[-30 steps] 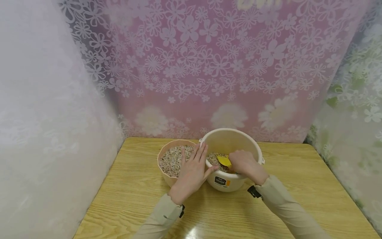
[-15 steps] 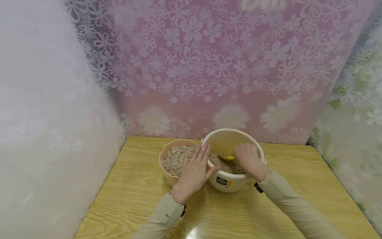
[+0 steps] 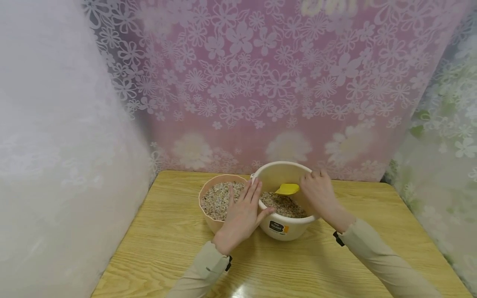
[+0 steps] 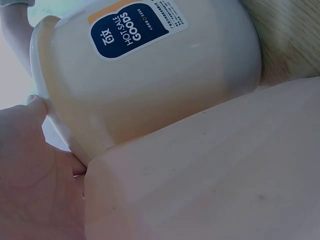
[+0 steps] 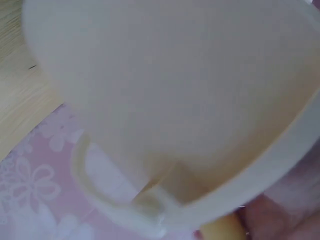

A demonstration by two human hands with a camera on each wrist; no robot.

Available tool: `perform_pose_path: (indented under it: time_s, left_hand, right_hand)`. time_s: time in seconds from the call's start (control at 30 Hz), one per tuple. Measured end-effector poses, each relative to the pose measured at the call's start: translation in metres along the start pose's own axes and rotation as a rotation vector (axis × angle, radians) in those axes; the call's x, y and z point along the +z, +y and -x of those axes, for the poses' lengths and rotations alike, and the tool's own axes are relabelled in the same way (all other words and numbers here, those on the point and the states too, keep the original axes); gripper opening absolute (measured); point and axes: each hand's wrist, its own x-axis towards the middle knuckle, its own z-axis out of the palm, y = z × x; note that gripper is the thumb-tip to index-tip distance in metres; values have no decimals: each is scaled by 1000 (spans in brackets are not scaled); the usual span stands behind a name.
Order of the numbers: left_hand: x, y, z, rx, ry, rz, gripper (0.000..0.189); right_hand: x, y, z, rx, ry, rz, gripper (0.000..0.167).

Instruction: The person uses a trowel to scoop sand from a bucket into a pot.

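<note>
A cream bucket (image 3: 298, 231) with a dark label holds speckled tan granules (image 3: 284, 205). Against its left side stands a peach bowl (image 3: 211, 224), filled with similar granules (image 3: 220, 198). My left hand (image 3: 240, 213) lies over the meeting rims with straight fingers, its thumb on the bucket's near rim. In the left wrist view, the outer walls of the bucket (image 4: 165, 75) and bowl (image 4: 210, 175) sit side by side. My right hand (image 3: 321, 194), at the bucket's right rim, grips a yellow scoop (image 3: 287, 189). The scoop's blade is raised above the granules inside; the fingers hide most of its handle.
A wood-grain table (image 3: 156, 248) bears both containers. Behind it hangs a pink flowered curtain (image 3: 238, 103), with pale sheeting (image 3: 56, 145) at the left and a floral panel (image 3: 443, 136) at the right. The bucket's carrying handle (image 5: 82, 175) shows in the right wrist view.
My right hand has moved right and up to the bucket's rim, lifting the yellow scoop out of the granules. The left hand stays on the rims.
</note>
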Motion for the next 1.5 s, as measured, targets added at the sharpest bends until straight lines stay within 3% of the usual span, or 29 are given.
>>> perform_pose_path:
  time_s: [0.1, 0.37, 0.67, 0.8, 1.07, 1.33, 1.5]
  left_hand:
    - [0, 0, 0, 0, 6, 7, 84]
    - [0, -1, 1, 0, 9, 15, 84]
    - [1, -1, 1, 5, 6, 14, 84]
    - [1, -1, 1, 8, 4, 8, 84]
    - [1, 1, 0, 5, 1, 2, 85]
    - [0, 5, 2, -43, 22, -46, 91]
    - [2, 6, 4, -52, 52, -54, 91]
  right_hand:
    - [3, 4, 4, -32, 37, 5, 14]
    - [14, 10, 7, -84, 147, -102, 28]
    - [20, 11, 8, -140, 198, -60, 33]
    - [20, 12, 9, -137, 215, -88, 27]
    - [21, 18, 6, -128, 206, -156, 30]
    - [21, 19, -3, -154, 186, -53, 32]
    - [25, 15, -8, -165, 144, 6, 16]
